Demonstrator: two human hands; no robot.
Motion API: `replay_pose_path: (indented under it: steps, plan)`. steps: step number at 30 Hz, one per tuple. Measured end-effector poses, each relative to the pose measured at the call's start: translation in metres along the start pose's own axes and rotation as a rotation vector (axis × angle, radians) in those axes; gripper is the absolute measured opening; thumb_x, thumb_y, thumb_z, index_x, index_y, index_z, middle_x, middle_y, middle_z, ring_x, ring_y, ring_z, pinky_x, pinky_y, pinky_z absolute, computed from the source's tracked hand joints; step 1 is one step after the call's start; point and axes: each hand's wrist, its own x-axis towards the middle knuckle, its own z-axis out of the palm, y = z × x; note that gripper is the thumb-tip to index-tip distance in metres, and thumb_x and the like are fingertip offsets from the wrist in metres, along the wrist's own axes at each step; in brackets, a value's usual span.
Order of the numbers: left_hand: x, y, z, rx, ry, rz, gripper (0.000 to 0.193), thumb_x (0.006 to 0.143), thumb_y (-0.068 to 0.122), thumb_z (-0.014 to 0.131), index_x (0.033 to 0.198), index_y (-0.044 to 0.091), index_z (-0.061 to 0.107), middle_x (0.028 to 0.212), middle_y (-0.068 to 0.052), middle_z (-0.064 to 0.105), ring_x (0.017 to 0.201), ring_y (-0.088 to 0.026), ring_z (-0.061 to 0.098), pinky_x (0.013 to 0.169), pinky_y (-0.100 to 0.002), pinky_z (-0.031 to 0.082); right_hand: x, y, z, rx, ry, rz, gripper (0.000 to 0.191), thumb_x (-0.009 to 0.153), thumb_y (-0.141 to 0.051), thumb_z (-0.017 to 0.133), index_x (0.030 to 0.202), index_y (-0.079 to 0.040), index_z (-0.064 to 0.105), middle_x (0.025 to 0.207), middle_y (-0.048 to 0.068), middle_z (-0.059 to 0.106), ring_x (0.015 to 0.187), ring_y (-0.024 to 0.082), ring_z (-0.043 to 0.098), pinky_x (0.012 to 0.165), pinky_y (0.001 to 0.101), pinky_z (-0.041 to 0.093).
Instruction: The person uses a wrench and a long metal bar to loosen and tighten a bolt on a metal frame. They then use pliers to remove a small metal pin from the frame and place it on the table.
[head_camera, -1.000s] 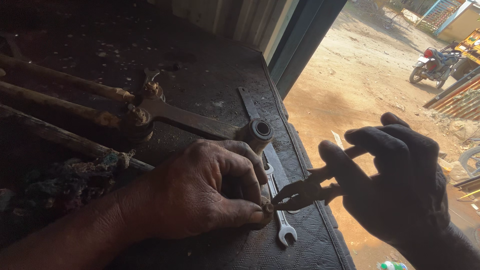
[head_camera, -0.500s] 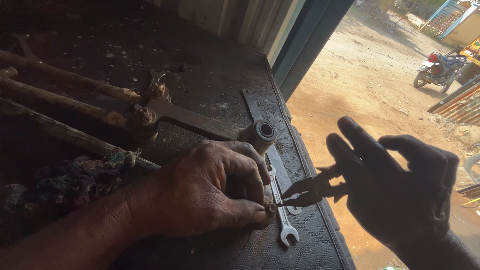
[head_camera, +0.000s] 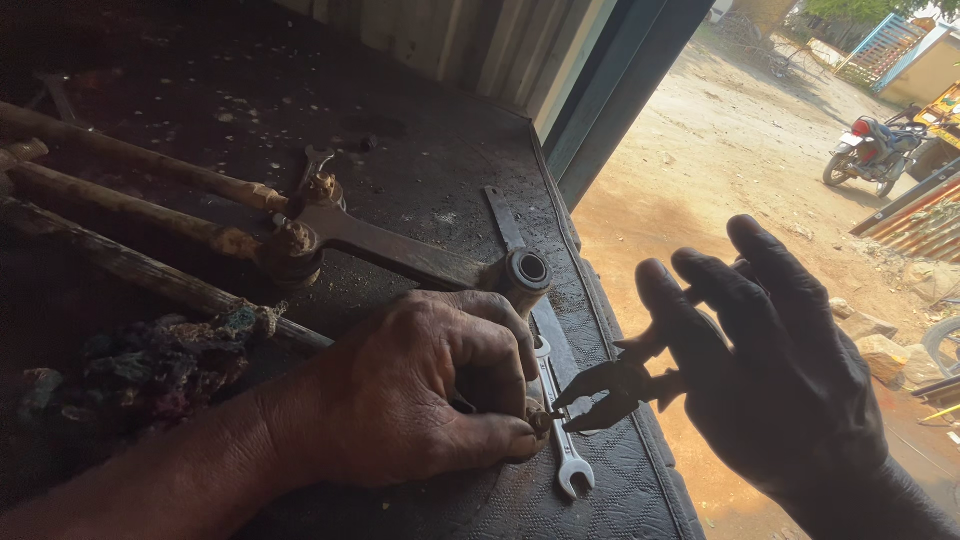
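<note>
- Right now I see my left hand (head_camera: 440, 390) curled into a loose fist on the dark workbench (head_camera: 420, 170), thumb and forefinger pinched shut on a small rusty part (head_camera: 541, 420) at the fingertips; what kind of part it is I cannot tell.
- My right hand (head_camera: 770, 370) hangs past the bench edge with its fingers spread and nearly straight, yet it has hold of a pair of pliers (head_camera: 610, 385) by the handles, which are mostly hidden behind the fingers.
- Those pliers lie with their long axis roughly level, running from the right hand toward the left; the nose points left and a little down, its jaws parted slightly, the tip just beside the small part, and whether it touches I cannot tell.
- As for anything that holds other things, I can make out only the bench itself: no box, tray or tin shows on it.
- Lying on it, under the pliers' nose, is a bright open-ended spanner (head_camera: 560, 430), its long axis running away from me, open end nearest me.
- Farther back rest a heavy rusty wrench (head_camera: 400, 250), a short metal sleeve (head_camera: 527, 270) and several rusted rods (head_camera: 140, 160).
- Outside, well apart, stands a parked motorcycle (head_camera: 868, 150) on bare earth.
</note>
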Motion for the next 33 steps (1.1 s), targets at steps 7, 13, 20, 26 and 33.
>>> replay_pose_path:
  steps: [7, 13, 20, 26, 33]
  plan:
    - [0.001, 0.003, -0.001, -0.018, -0.01, 0.005, 0.018, 0.082, 0.024, 0.085, 0.077, 0.011, 0.074, 0.096, 0.002, 0.072, 0.095, -0.008, 0.074, 0.087, -0.028, 0.063, -0.006, 0.003, 0.003, -0.003, -0.019, -0.011, 0.054, 0.079, -0.016, 0.078, 0.132, -0.025, 0.073, 0.129, 0.006, 0.061, 0.133, 0.027, 0.05, 0.082, 0.0326, 0.06]
    - [0.001, 0.007, -0.002, -0.006, 0.002, -0.059, 0.016, 0.077, 0.022, 0.084, 0.075, 0.01, 0.074, 0.091, 0.001, 0.072, 0.087, -0.008, 0.075, 0.083, -0.027, 0.064, 0.0, 0.0, -0.001, 0.094, 0.068, -0.001, 0.031, 0.092, -0.019, 0.08, 0.123, -0.022, 0.079, 0.119, 0.006, 0.057, 0.123, 0.027, 0.05, 0.08, 0.0374, 0.058]
    - [0.0, 0.003, -0.001, -0.024, -0.002, 0.001, 0.016, 0.081, 0.023, 0.085, 0.079, 0.012, 0.076, 0.097, 0.001, 0.073, 0.095, -0.009, 0.074, 0.088, -0.029, 0.063, 0.0, 0.014, 0.006, 0.202, 0.061, -0.07, 0.021, 0.086, -0.022, 0.082, 0.106, -0.019, 0.077, 0.113, 0.012, 0.06, 0.116, 0.034, 0.06, 0.081, 0.0372, 0.055]
    - [-0.001, 0.0, -0.002, -0.006, -0.011, -0.016, 0.017, 0.082, 0.026, 0.085, 0.08, 0.012, 0.075, 0.099, 0.001, 0.072, 0.098, -0.009, 0.073, 0.091, -0.031, 0.058, -0.008, 0.025, 0.012, 0.223, 0.049, -0.208, 0.036, 0.074, -0.029, 0.082, 0.105, -0.014, 0.072, 0.102, 0.006, 0.062, 0.099, 0.027, 0.06, 0.081, 0.0462, 0.053]
    - [-0.001, -0.001, -0.002, -0.016, -0.038, -0.056, 0.017, 0.084, 0.027, 0.084, 0.08, 0.013, 0.075, 0.098, 0.001, 0.071, 0.098, -0.009, 0.073, 0.091, -0.031, 0.058, 0.001, 0.017, 0.014, 0.428, -0.01, -0.165, 0.026, 0.074, -0.022, 0.083, 0.094, -0.012, 0.069, 0.082, 0.003, 0.062, 0.074, 0.021, 0.061, 0.065, 0.041, 0.05]
